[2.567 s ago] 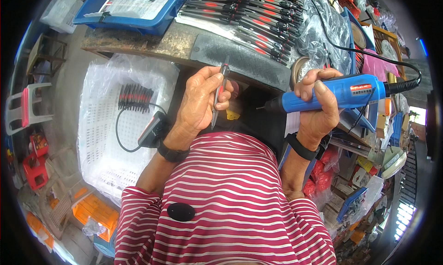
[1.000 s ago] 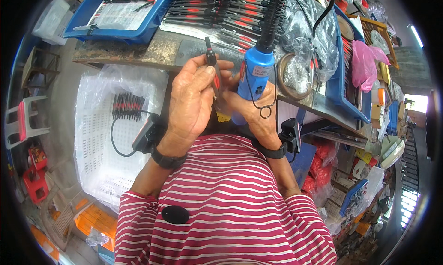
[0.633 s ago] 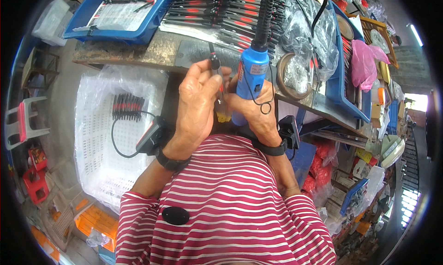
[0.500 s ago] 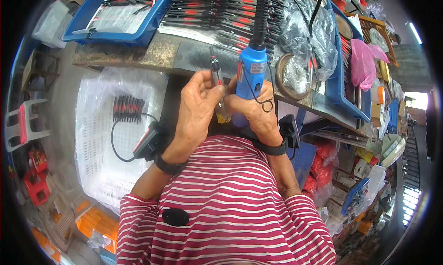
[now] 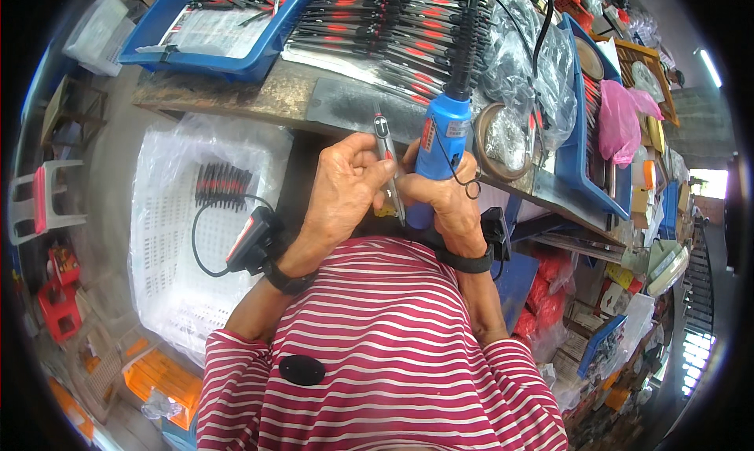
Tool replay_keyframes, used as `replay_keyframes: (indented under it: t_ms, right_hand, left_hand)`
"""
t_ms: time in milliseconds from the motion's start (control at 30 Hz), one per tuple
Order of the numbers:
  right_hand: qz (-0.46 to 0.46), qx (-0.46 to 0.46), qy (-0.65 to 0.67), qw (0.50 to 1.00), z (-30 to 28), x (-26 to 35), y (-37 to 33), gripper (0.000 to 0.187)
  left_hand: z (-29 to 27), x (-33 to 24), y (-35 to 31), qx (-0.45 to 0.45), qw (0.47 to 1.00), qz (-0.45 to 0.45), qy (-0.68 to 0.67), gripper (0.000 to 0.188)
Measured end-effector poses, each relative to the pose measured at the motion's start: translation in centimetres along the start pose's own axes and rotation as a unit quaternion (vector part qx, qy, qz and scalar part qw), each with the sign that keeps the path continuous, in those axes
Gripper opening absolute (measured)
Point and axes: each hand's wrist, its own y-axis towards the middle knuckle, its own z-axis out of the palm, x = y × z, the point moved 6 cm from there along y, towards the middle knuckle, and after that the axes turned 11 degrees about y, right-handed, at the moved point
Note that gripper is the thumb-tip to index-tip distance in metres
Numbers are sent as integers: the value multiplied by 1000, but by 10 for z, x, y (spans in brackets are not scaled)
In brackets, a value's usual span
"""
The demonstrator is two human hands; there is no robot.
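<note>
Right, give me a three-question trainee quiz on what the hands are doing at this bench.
1. Which hand grips the blue power tool? A) left B) right C) neither
2. True or false: the left hand holds a slim grey pen-shaped piece next to the tool.
3. Fill in: the white perforated crate to the person's left holds a bundle of dark ____ pieces.

Key: 1 B, the right hand wraps the tool's body, cord end pointing up and away. 2 True. 3 slim, with red bands like those in the blue tray on the bench.
</note>
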Motion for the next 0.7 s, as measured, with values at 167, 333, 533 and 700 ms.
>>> replay_keyframes:
  t_ms: [167, 333, 533, 700]
  right_hand:
    - [1, -17, 18, 1000, -1, -2, 0, 18]
    - [10, -17, 20, 1000, 0, -3, -1, 17]
    - [15, -18, 15, 1000, -1, -3, -2, 15]
    - [18, -20, 18, 999, -1, -4, -1, 15]
  left_hand:
    - [0, 0, 0, 14, 999, 1, 38, 19]
    - [1, -2, 0, 7, 999, 11, 29, 16]
    - [2, 0, 2, 8, 1000, 10, 24, 15]
    - [2, 1, 2, 6, 1000, 9, 21, 15]
